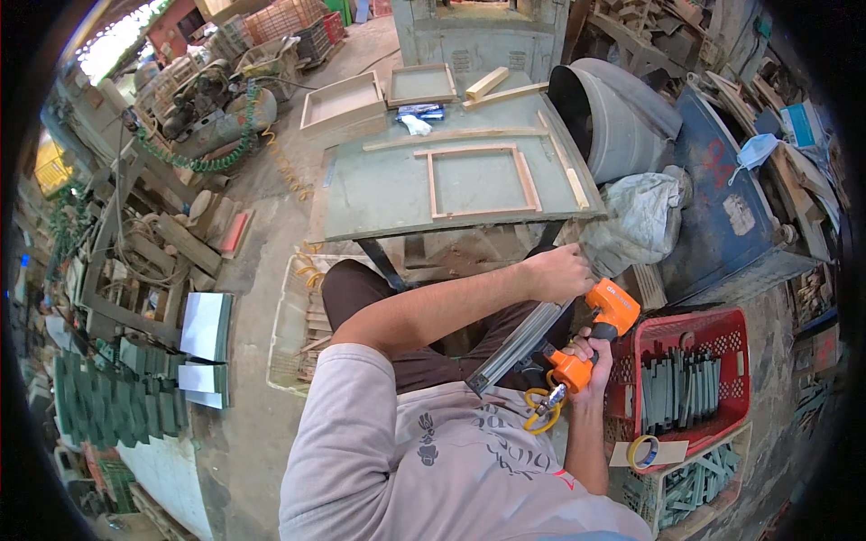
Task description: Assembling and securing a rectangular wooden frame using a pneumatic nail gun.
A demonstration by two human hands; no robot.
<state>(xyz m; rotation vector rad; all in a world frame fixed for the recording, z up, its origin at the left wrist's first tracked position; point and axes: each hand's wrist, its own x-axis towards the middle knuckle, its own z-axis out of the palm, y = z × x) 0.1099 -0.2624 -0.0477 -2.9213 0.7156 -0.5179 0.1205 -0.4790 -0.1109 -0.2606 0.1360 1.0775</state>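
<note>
My right hand is wrapped round the handle of an orange air nail gun, held in front of my chest. The gun's long grey magazine slants down to the left. Across my body reaches my left arm, and my left hand is closed right by the upper end of the magazine. Its fingertips are hidden, so what they grip does not show. A yellow air hose hangs from the gun's fitting. Beyond my hands, on the worktable, lies a thin rectangular wooden frame.
Wooden strips, a box-like frame and a blue packet lie on the table. A red crate of grey-green strips stands at my right. A large metal drum and a plastic sack flank the table.
</note>
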